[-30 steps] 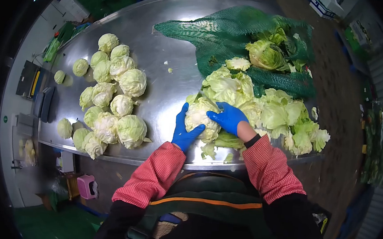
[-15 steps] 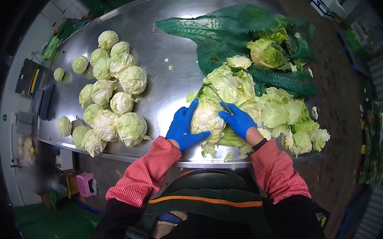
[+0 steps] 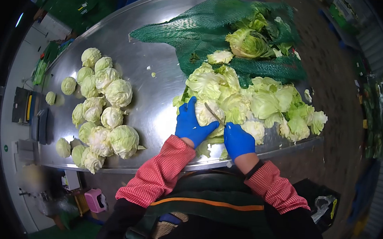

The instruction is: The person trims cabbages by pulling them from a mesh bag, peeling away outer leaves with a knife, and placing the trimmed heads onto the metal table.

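Blue gloves cover both hands. My left hand (image 3: pixel 193 125) is wrapped round the left side of a pale cabbage head (image 3: pixel 204 112) near the table's front edge, thumb and fingers spread on it. My right hand (image 3: pixel 238 141) is closed on the handle of a small knife (image 3: pixel 214 113), whose blade points up and left across the cabbage's top. The fingers hide the handle. Loose green leaves (image 3: pixel 204 82) lie just behind the cabbage, with more trimmed leaves (image 3: pixel 271 103) to the right.
Many cabbage heads (image 3: pixel 119 92) stand in a group on the left of the metal table (image 3: pixel 150 100). A green net bag (image 3: pixel 180 33) with a leafy cabbage (image 3: pixel 248 44) lies at the back right. A pink stool (image 3: pixel 95 200) is on the floor.
The view has shifted. My right hand has moved down and towards me, and the knife now lies over the cabbage instead of at its back edge. My left hand still holds the cabbage.
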Available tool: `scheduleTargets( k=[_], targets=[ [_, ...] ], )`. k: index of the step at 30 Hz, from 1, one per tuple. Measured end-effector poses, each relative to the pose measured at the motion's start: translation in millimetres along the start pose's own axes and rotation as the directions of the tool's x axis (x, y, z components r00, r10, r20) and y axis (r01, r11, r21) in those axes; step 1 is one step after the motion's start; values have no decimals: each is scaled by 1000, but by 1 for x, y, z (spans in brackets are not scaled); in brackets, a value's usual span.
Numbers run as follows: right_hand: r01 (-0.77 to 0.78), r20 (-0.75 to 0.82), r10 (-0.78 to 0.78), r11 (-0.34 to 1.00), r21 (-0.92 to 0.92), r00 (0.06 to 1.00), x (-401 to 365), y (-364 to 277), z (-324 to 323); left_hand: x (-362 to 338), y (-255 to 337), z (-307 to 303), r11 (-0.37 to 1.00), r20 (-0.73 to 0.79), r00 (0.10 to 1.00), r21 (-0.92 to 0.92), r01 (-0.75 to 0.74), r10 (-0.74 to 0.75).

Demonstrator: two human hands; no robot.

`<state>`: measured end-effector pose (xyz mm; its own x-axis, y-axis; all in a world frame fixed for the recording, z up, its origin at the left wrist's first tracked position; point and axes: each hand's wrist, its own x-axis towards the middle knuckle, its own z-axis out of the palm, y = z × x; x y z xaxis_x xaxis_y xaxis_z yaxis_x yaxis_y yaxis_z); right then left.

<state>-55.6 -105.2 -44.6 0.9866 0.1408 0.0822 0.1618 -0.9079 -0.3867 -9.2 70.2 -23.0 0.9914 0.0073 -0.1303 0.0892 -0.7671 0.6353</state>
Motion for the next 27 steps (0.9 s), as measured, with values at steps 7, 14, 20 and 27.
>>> scheduleTargets(
  k=[7, 14, 20, 27],
  targets=[
    [-101, 129, 109, 993, -63, 986, 32, 8, 1, 2, 15, 6, 996, -15, 997, 58, 73, -72],
    [-125, 156, 113, 990, 68, 981, 56, 8, -23, -11, -13, 11, 985, -95, 985, -82, -149, 141],
    [-174, 193, 135, 964, 199, 972, 61, 0, -16, -16, -27, 10, 969, -156, 966, -103, -224, 207],
    [6, 123, -5, 1000, -11, 992, -1, -6, -23, 1, -5, 2, 998, -15, 1000, -57, 22, -23]
  ],
)
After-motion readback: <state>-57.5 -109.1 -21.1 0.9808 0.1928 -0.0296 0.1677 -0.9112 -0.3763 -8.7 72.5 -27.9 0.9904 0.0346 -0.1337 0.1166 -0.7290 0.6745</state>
